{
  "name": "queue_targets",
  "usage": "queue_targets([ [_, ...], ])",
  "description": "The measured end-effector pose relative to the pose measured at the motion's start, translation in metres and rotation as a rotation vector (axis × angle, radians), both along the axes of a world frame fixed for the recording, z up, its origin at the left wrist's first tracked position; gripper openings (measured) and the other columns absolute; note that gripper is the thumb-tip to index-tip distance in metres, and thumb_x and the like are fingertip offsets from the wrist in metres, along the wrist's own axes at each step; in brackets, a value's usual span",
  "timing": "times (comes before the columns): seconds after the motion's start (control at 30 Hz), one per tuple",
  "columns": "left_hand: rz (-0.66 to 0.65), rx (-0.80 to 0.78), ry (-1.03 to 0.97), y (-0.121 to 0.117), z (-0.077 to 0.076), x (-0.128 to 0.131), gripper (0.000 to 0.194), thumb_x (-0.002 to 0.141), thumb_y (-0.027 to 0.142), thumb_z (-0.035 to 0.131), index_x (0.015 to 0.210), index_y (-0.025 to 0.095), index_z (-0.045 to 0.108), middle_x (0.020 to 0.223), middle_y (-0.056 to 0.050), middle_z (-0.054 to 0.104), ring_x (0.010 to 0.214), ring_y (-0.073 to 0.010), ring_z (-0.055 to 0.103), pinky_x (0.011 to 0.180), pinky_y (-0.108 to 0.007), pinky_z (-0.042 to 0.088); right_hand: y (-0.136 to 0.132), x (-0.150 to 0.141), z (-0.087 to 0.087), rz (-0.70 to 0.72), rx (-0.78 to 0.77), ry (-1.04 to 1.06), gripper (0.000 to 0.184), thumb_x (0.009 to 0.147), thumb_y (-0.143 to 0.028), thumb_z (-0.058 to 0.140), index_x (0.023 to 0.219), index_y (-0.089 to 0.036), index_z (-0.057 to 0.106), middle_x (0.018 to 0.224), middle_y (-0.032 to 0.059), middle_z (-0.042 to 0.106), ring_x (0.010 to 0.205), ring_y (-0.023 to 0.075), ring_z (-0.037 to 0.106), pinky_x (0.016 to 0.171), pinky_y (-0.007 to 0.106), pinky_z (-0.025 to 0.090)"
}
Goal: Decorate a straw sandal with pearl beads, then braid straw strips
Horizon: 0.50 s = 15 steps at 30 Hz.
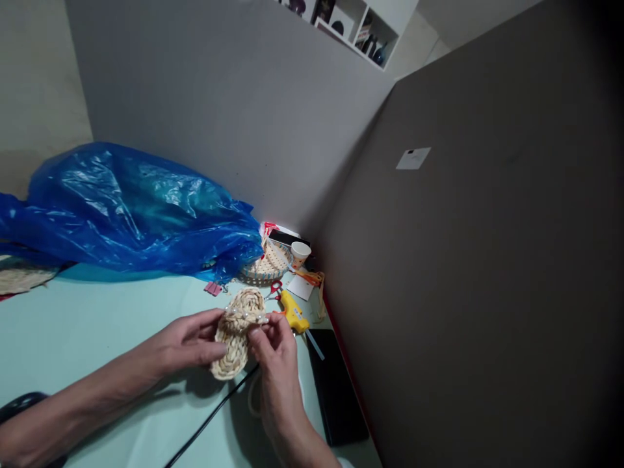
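Observation:
A small woven straw slipper is held up above the table, with a braided band across its middle. A string of white pearl-like beads runs along that band. My left hand grips the slipper from the left, thumb on its face and fingers partly behind. At the right end of the band, my right hand pinches the bead string between thumb and fingers. Just beyond that hand lies a yellow glue gun with a glue stick poking out. Red-handled scissors lie beside it, partly hidden.
A large blue plastic bag fills the back left. A woven basket, a paper cup and a pink binder clip stand near the corner. A black flat device borders the dark partition. A black cable crosses the table.

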<state>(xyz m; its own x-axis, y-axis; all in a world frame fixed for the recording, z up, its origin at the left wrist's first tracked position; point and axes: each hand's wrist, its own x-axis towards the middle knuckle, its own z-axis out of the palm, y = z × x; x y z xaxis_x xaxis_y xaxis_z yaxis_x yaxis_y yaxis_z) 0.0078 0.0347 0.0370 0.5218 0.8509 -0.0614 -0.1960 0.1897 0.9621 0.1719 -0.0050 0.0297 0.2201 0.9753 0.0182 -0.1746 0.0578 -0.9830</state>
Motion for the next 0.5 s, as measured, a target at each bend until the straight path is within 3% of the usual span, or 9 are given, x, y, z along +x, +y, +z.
queue_targets([
  [0.13, -0.002, -0.017, -0.002, -0.003, 0.001, 0.002, 0.037, 0.077, 0.034, 0.082, 0.112, 0.024, 0.075, 0.114, -0.007, 0.078, 0.104, -0.0265, 0.072, 0.093, -0.033, 0.053, -0.004, 0.005, 0.008, 0.105, 0.052, -0.030, 0.028, 0.080, -0.037, 0.067, 0.102, -0.022, 0.059, 0.094, 0.0050, 0.065, 0.089, 0.0212, 0.062, 0.082, 0.032, 0.051],
  [0.3, 0.020, -0.042, -0.047, -0.002, -0.001, -0.002, 0.040, 0.074, 0.035, 0.084, 0.111, 0.022, 0.076, 0.112, -0.008, 0.079, 0.100, -0.0282, 0.073, 0.094, -0.037, 0.054, -0.006, 0.011, 0.020, 0.401, 0.127, 0.041, 0.022, 0.089, -0.032, 0.066, 0.109, -0.024, 0.072, 0.106, 0.0037, 0.070, 0.099, 0.0216, 0.064, 0.095, 0.033, 0.048],
  [0.4, 0.028, -0.072, -0.041, -0.001, -0.003, -0.003, 0.038, 0.073, 0.039, 0.085, 0.105, 0.021, 0.076, 0.099, -0.006, 0.081, 0.093, -0.0262, 0.074, 0.090, -0.036, 0.055, -0.005, 0.008, 0.018, 0.415, 0.116, 0.105, 0.019, 0.088, -0.034, 0.070, 0.101, -0.021, 0.077, 0.098, 0.0042, 0.072, 0.094, 0.0216, 0.064, 0.093, 0.032, 0.048],
  [0.5, 0.080, -0.044, 0.054, -0.001, -0.001, -0.004, 0.036, 0.072, 0.050, 0.082, 0.091, 0.020, 0.076, 0.083, -0.005, 0.079, 0.081, -0.0238, 0.072, 0.075, -0.030, 0.056, -0.002, 0.005, 0.010, 0.380, 0.090, 0.181, 0.019, 0.083, -0.036, 0.076, 0.092, -0.019, 0.079, 0.086, 0.0031, 0.071, 0.081, 0.0184, 0.061, 0.087, 0.029, 0.049],
])
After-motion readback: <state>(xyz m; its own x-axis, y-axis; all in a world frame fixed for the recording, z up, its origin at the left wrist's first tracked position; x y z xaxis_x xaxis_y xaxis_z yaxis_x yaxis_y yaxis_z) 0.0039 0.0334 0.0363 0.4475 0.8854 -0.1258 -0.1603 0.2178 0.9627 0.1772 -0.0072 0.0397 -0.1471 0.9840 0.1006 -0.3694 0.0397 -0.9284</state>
